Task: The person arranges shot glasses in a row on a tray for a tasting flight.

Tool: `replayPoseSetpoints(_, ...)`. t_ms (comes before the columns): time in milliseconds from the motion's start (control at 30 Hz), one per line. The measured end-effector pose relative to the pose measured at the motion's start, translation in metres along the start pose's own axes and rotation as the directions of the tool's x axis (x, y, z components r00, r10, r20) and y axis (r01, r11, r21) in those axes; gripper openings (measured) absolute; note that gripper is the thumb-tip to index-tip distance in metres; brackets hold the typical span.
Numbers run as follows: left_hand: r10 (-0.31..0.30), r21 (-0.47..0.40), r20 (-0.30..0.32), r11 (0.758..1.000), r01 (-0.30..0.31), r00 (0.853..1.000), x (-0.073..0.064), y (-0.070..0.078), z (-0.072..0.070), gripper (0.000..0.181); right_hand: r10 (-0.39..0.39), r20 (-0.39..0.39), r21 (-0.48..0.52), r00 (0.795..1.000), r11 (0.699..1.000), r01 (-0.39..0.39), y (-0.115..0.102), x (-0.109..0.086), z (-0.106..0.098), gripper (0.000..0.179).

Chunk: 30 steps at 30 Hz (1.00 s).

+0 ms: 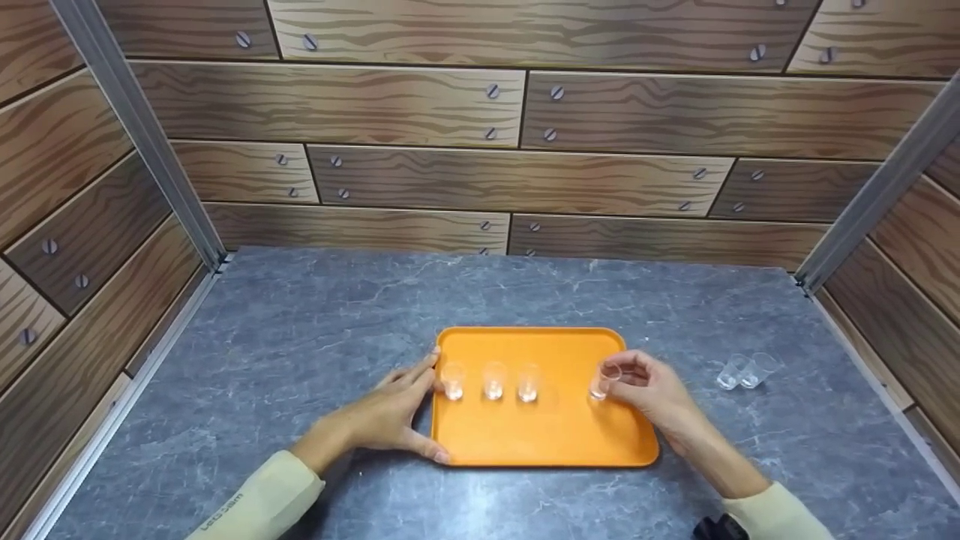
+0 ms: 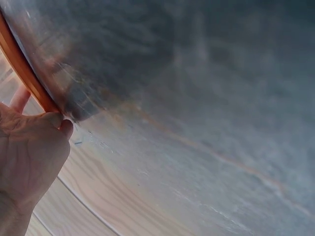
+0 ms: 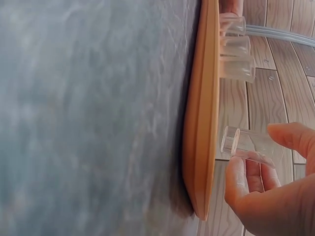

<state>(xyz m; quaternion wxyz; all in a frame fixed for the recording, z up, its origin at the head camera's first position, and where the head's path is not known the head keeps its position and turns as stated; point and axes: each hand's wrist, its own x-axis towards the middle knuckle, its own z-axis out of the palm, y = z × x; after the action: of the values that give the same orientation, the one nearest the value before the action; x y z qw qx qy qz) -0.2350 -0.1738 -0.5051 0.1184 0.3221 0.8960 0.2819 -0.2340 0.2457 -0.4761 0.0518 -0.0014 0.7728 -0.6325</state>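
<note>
An orange tray [image 1: 570, 439] lies on the table, and three small clear cups [image 1: 493, 381] stand in a row on its left half. My right hand [image 1: 651, 390] pinches another clear cup [image 3: 251, 145] between thumb and fingers over the tray's right side. In the right wrist view this cup's base is apart from the tray surface. My left hand [image 1: 394, 416] rests spread along the tray's left edge, the thumb at the near corner and the fingertips farther up the side. The left wrist view shows the same hand [image 2: 32, 147] touching the tray rim [image 2: 27, 73].
Two more clear cups [image 1: 746, 370] lie tilted side by side on the grey marbled table [image 1: 337, 300], right of the tray. Wood-patterned panels [image 1: 450, 176] enclose the back and sides, with metal rails [image 1: 142, 142] at the corners.
</note>
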Motion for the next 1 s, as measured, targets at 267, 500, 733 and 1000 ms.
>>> replayPoseSetpoints(267, 0.001, -0.001, -0.012, 1.0, -0.001, 1.0, -0.001, 0.0, 0.001, 0.09, -0.002, 0.024, -0.006, 1.0, 1.0, 0.003, 0.0, 0.002, 0.014, 0.039)
replayPoseSetpoints(500, 0.004, -0.003, -0.002, 1.0, -0.004, 1.0, 0.0, 0.0, -0.001, 0.089, -0.01, 0.037, -0.01, 0.999, 1.0, 0.01, -0.002, 0.004, 0.021, 0.039)
replayPoseSetpoints(733, -0.002, -0.011, 0.008, 1.0, 0.002, 1.0, 0.0, 0.0, -0.001, 0.089, 0.005, 0.044, -0.042, 0.999, 0.999, -0.003, -0.006, 0.006, 0.027, 0.039)
replayPoseSetpoints(1000, -0.003, -0.003, 0.005, 1.0, 0.003, 1.0, -0.001, 0.0, -0.001, 0.089, -0.014, 0.079, -0.037, 0.997, 0.999, 0.017, -0.006, 0.008, 0.034, 0.038)
